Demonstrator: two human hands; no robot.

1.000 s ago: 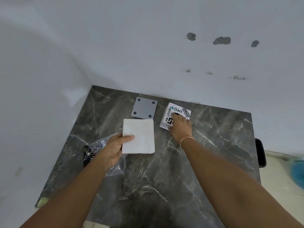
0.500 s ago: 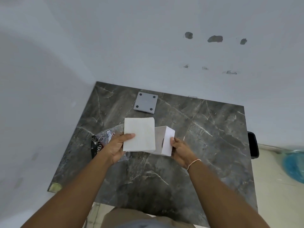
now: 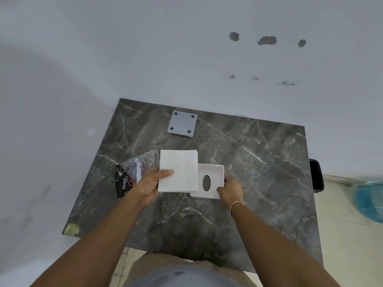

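Note:
A white stack of folded tissues is held above the dark marble table. My left hand grips it at the lower left corner, thumb on top. Beside it on the right is a white square tissue box, its hollow inside and oval slot facing up. My right hand holds that box by its lower right edge. The tissue stack overlaps the box's left edge.
A grey square plate with dark pads at its corners lies at the back of the table. A clear plastic wrapper with black print lies left of my left hand. A black object sits past the table's right edge, a blue bag on the floor.
My right hand picked the box up from the back of the table, brought it toward me and turned it over so the oval slot shows. The tissue stack came slightly nearer.

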